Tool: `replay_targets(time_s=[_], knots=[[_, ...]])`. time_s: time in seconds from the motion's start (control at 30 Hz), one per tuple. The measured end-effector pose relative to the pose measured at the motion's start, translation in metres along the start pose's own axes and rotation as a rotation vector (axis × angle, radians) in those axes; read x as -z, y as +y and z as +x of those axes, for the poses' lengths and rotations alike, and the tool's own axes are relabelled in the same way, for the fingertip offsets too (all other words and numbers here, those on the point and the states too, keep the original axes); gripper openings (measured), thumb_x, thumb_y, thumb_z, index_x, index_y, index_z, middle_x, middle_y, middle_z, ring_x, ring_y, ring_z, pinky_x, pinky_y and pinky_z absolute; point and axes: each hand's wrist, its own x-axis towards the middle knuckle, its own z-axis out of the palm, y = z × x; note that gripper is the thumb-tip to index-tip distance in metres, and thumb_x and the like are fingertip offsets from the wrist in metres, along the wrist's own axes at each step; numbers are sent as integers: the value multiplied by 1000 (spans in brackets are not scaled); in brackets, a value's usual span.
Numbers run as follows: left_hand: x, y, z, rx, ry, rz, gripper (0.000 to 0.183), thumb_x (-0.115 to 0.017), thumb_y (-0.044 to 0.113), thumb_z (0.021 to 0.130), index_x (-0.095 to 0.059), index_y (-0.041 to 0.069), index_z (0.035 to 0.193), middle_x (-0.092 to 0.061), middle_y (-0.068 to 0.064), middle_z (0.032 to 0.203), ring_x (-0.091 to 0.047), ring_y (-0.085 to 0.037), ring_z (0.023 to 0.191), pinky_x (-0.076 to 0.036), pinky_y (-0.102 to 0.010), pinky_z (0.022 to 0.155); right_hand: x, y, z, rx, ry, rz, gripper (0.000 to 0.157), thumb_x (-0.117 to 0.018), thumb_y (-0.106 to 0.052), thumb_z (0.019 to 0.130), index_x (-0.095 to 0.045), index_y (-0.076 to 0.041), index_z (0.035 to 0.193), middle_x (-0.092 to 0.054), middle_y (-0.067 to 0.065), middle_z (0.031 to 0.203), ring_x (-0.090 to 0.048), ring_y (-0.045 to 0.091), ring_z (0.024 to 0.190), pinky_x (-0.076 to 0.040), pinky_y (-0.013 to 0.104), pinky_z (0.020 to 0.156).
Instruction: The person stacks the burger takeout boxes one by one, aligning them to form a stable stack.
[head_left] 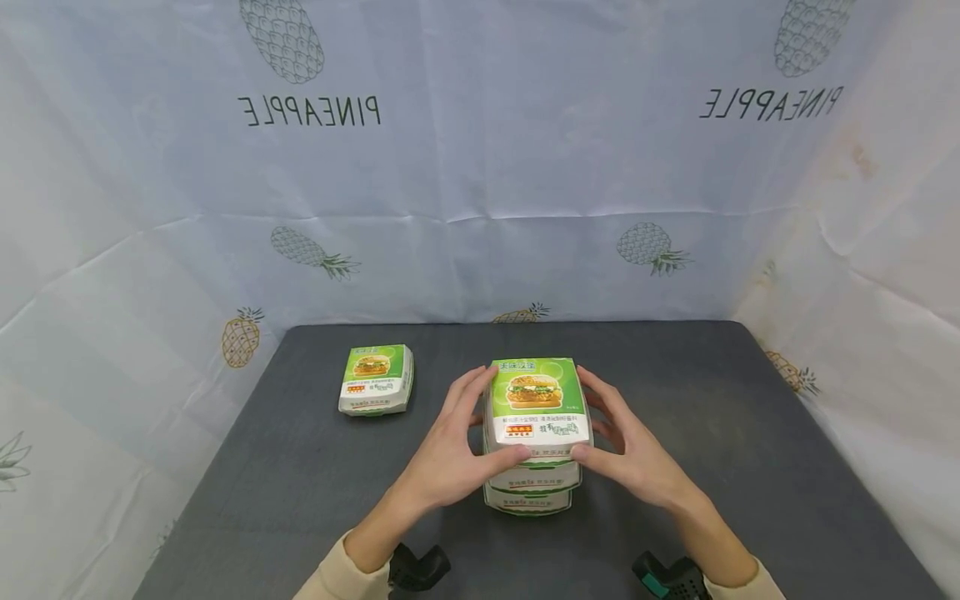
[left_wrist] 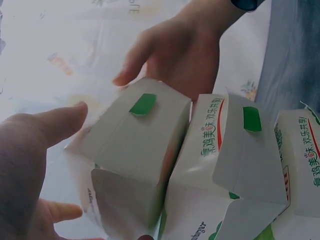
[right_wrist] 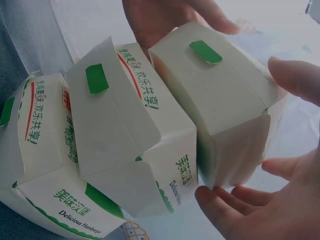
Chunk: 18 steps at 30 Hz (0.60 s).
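Observation:
Three white-and-green hamburger boxes stand stacked on the dark table. The top box (head_left: 534,400) shows a burger picture on its lid; the middle box (head_left: 534,477) and bottom box (head_left: 528,502) peek out below it. My left hand (head_left: 457,446) flanks the top box on its left, thumb over the front edge. On the other side, my right hand (head_left: 633,446) mirrors it, its fingertips close against the box side in the right wrist view. The left wrist view shows a small gap between the left thumb and the top box (left_wrist: 135,130). Some fingertips are hidden.
A separate hamburger box (head_left: 375,379) sits at the back left of the dark tabletop (head_left: 300,492). White pineapple-print cloth (head_left: 480,167) hangs behind and along both sides. Each wrist wears a black device, such as the one by the right sleeve (head_left: 670,575).

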Motion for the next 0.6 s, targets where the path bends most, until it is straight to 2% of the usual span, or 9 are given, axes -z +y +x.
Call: replay_targets(time_s=[0.17,0.3,0.43,0.6], knots=[[11,-3,-2,-46,18,5,85,-77,34,92,-30,24,161,-28,-2,161,-40,-23,139,-48,-47,103,-1,-1,0,-6,4,-6,87,-67,-3,95,-19,-23,164,-18,4,166,-32,12,142,-39,23,106],[26,-7,-4,-54,68,37,70,-71,31,98,-37,25,158,-41,-3,154,-46,-27,136,-47,-49,105,-1,-3,0,-15,5,-9,87,-67,-4,95,-18,-24,164,-17,3,166,-31,14,143,-38,23,107],[40,-15,-4,-67,150,94,56,-67,29,100,-46,22,152,-51,-2,145,-52,-24,130,-46,-47,106,-1,-4,0,-33,14,-17,87,-68,-5,95,-18,-25,164,-17,3,167,-30,22,145,-38,26,108],[56,-33,0,-118,273,195,48,-70,23,98,-56,13,144,-58,-7,138,-57,-26,123,-47,-49,103,-2,-5,-1,-34,15,-37,87,-68,-6,95,-17,-22,164,-16,4,167,-27,35,146,-38,41,110]])
